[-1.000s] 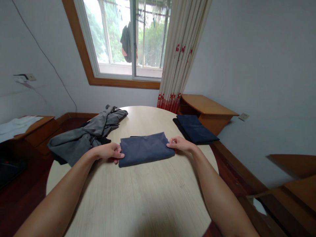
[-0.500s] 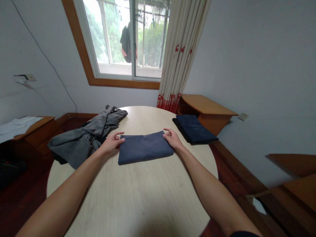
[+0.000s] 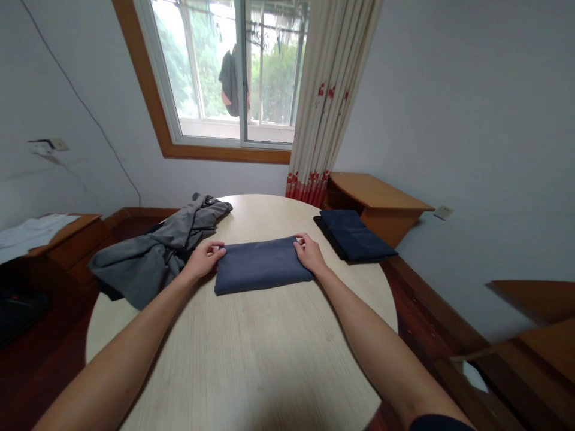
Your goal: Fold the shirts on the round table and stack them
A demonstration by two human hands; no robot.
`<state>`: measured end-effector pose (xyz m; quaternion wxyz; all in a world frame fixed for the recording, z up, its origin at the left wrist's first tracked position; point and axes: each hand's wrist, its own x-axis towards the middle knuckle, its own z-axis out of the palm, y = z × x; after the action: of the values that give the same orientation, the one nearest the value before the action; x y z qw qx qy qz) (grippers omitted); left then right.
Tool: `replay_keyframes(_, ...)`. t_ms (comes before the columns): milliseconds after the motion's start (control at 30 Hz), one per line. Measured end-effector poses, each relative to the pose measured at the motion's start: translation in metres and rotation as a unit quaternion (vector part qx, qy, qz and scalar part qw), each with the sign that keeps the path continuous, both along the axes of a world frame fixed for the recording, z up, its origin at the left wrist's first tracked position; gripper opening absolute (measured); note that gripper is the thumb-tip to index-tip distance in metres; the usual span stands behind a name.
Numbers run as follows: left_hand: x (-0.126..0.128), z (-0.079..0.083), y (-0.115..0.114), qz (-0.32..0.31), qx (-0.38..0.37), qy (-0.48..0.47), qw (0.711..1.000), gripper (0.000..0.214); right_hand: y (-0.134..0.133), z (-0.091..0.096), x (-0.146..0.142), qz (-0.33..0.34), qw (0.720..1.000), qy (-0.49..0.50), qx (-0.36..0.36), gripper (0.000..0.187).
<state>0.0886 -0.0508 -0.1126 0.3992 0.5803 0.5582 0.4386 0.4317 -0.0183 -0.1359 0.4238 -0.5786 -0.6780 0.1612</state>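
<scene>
Folded slate-blue cloth (image 3: pixel 263 264), one: centre of frame, on pale table (image 3: pixel 251 347); long axis left-to-right, right end slightly higher. Left hand (image 3: pixel 204 260) pinching upper-left corner; right hand (image 3: pixel 309 252), upper-right.

- Wears a dark, navy-looking sleeve (image 3: pixel 440 422), curved at its edge, between four and five o'clock.
- Bares right forearm (image 3: pixel 359 323) from there to right hand (image 3: pixel 309 252).
- Bares left forearm (image 3: pixel 135 341) toward eight o'clock, and left hand (image 3: pixel 203 261).
</scene>
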Motion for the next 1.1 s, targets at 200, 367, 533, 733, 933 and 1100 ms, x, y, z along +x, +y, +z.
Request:
replay_keyframes(200, -0.008, 0.017, -0.019, -0.120, -0.137, -0.006, 0.983, 0.081, -0.015, 0.016, 0.010, 0.030, 0.997, 0.008, -0.076, 0.046)
replay_keyframes(367, -0.007, 0.015, -0.018, -0.123, -0.126, -0.004, 0.984, 0.073, -0.035, 0.024, 0.023, 0.157, 0.953, 0.139, -0.217, 0.064)
replay_keyframes(533, -0.006, 0.018, -0.017, -0.113, -0.091, 0.004, 0.989, 0.069, -0.037, 0.024, 0.021, 0.161, 0.934, 0.227, -0.224, 0.073)
replay_keyframes(733, -0.002, 0.022, -0.020, -0.088, -0.091, 0.007, 0.992, 0.069, -0.027, 0.020, 0.024, 0.082, 0.979, 0.114, -0.145, 0.062)
replay_keyframes(933, -0.015, 0.028, -0.028, -0.159, -0.192, 0.053, 0.967, 0.066, -0.041, 0.030, 0.046, 0.130, 0.953, 0.108, -0.250, 0.068)
replay_keyframes(1100, -0.018, 0.034, -0.036, -0.245, -0.197, 0.124, 0.941, 0.058, -0.050, 0.041, 0.054, 0.177, 0.932, 0.110, -0.297, 0.068)
